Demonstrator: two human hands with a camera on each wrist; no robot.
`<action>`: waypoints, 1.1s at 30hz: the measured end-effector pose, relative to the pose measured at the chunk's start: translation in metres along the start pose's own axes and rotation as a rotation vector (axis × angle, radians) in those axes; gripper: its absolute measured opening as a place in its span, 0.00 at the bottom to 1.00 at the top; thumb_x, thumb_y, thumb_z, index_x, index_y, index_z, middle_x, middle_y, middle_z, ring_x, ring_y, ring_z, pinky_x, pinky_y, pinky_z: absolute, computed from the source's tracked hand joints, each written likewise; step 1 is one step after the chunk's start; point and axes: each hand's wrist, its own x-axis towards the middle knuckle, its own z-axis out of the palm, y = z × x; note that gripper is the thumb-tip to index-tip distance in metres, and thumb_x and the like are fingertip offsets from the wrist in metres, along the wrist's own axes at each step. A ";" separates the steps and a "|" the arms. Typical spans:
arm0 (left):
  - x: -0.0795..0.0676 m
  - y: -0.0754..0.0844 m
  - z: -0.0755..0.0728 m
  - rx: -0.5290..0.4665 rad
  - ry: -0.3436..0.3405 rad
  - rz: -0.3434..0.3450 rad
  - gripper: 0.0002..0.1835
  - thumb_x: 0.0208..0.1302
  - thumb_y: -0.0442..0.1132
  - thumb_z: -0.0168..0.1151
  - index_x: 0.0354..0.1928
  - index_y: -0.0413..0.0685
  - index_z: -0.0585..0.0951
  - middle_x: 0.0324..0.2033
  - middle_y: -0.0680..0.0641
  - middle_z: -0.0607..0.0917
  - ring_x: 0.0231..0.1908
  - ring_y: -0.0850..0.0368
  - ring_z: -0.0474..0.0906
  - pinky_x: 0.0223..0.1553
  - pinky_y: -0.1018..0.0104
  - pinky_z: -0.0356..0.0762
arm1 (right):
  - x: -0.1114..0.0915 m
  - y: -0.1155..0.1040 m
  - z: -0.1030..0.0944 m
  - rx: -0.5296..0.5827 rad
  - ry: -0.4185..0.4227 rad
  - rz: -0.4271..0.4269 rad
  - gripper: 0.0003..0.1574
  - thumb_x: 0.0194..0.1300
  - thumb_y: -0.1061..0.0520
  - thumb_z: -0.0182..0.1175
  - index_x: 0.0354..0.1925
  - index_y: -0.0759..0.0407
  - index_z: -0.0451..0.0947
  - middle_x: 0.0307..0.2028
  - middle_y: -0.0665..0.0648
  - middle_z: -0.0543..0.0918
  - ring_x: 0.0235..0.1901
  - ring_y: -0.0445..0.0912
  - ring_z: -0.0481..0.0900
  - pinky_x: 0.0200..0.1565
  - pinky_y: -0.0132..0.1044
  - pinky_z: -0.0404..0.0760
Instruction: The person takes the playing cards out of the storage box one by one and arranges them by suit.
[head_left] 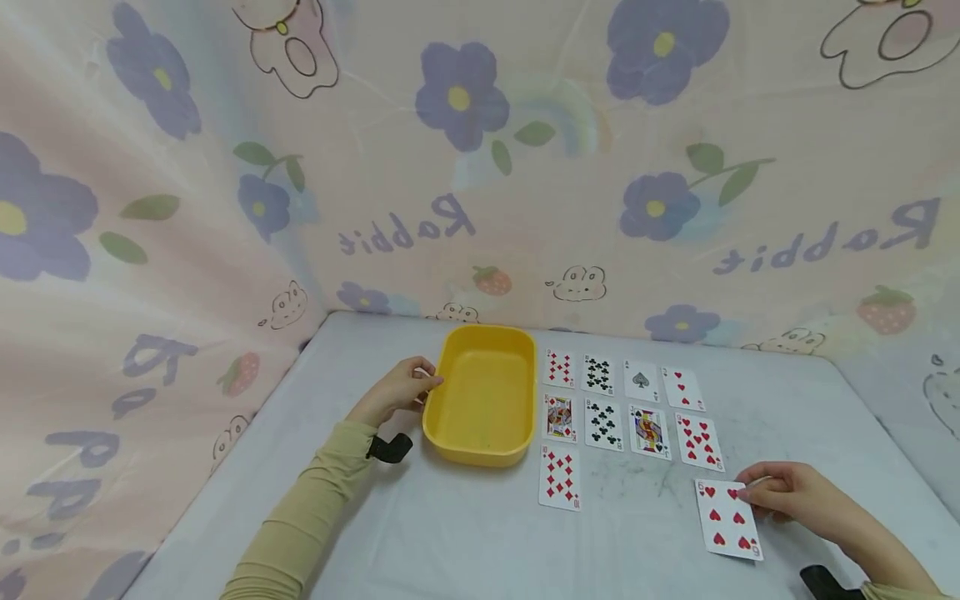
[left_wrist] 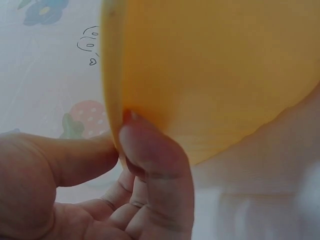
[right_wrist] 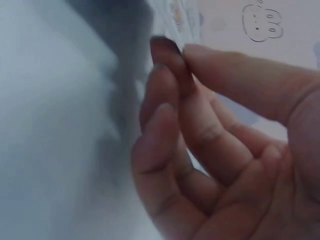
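Note:
A yellow plastic tray (head_left: 487,392) stands on the white tabletop. My left hand (head_left: 397,390) pinches the tray's left rim between thumb and fingers, as the left wrist view also shows. At the front right, my right hand (head_left: 791,497) pinches a six of hearts playing card (head_left: 727,518) by its upper right edge, face up. The card appears slightly tilted over the table. Right of the tray lie face-up cards in rows, among them an ace of spades (head_left: 641,381), a three of hearts (head_left: 682,389) and a ten of diamonds (head_left: 560,477).
A patterned curtain (head_left: 525,208) with flowers and rabbits hangs behind the table and along its left side. The tray's inside is bare. White table surface (head_left: 637,550) extends in front of the card rows.

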 end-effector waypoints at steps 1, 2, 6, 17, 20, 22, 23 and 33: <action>0.000 0.001 0.000 0.004 0.004 -0.001 0.13 0.69 0.41 0.59 0.48 0.41 0.70 0.32 0.43 0.78 0.27 0.54 0.75 0.28 0.65 0.80 | 0.002 0.000 0.002 -0.013 0.027 0.017 0.26 0.65 0.51 0.61 0.48 0.73 0.74 0.31 0.55 0.85 0.30 0.45 0.77 0.30 0.35 0.76; 0.000 0.001 -0.001 0.004 0.007 0.001 0.14 0.69 0.41 0.59 0.48 0.41 0.70 0.32 0.43 0.78 0.27 0.54 0.75 0.28 0.65 0.80 | 0.003 -0.001 0.005 -0.020 0.052 0.034 0.26 0.65 0.51 0.62 0.48 0.73 0.74 0.31 0.55 0.85 0.29 0.45 0.77 0.30 0.35 0.76; -0.001 0.002 -0.001 0.006 0.007 -0.004 0.13 0.68 0.41 0.59 0.48 0.41 0.70 0.31 0.43 0.78 0.26 0.54 0.74 0.28 0.65 0.80 | 0.009 -0.005 0.012 -0.014 0.136 0.096 0.28 0.62 0.50 0.65 0.48 0.73 0.75 0.31 0.55 0.85 0.29 0.47 0.78 0.29 0.36 0.77; 0.000 -0.002 0.001 -0.005 -0.006 -0.009 0.12 0.69 0.40 0.59 0.47 0.41 0.71 0.30 0.44 0.77 0.25 0.55 0.75 0.28 0.63 0.80 | 0.014 -0.007 0.021 0.001 0.201 0.138 0.27 0.57 0.51 0.69 0.43 0.72 0.77 0.26 0.54 0.83 0.25 0.47 0.79 0.26 0.36 0.77; 0.000 -0.003 0.001 0.006 -0.001 -0.009 0.12 0.68 0.40 0.59 0.47 0.41 0.71 0.29 0.44 0.77 0.25 0.55 0.74 0.27 0.64 0.80 | 0.014 -0.007 0.023 -0.007 0.222 0.144 0.26 0.55 0.51 0.70 0.42 0.71 0.78 0.24 0.53 0.82 0.24 0.46 0.77 0.24 0.36 0.77; 0.000 -0.003 0.001 0.010 0.001 -0.010 0.12 0.68 0.40 0.59 0.47 0.41 0.71 0.29 0.44 0.77 0.25 0.55 0.74 0.27 0.64 0.80 | 0.014 -0.008 0.024 -0.020 0.230 0.144 0.27 0.54 0.50 0.71 0.41 0.71 0.78 0.23 0.52 0.81 0.24 0.46 0.76 0.24 0.36 0.78; 0.000 -0.003 0.001 0.012 0.001 -0.010 0.12 0.68 0.40 0.59 0.47 0.41 0.71 0.29 0.44 0.77 0.25 0.55 0.74 0.27 0.64 0.80 | 0.014 -0.009 0.024 -0.025 0.233 0.145 0.28 0.53 0.50 0.72 0.41 0.71 0.77 0.23 0.52 0.81 0.23 0.46 0.76 0.24 0.37 0.78; -0.001 0.001 -0.001 0.002 -0.016 0.007 0.12 0.69 0.39 0.58 0.47 0.41 0.70 0.29 0.44 0.77 0.24 0.55 0.75 0.26 0.64 0.80 | 0.016 -0.012 0.026 -0.061 0.248 0.163 0.28 0.53 0.50 0.72 0.41 0.71 0.77 0.24 0.51 0.79 0.24 0.46 0.75 0.26 0.37 0.79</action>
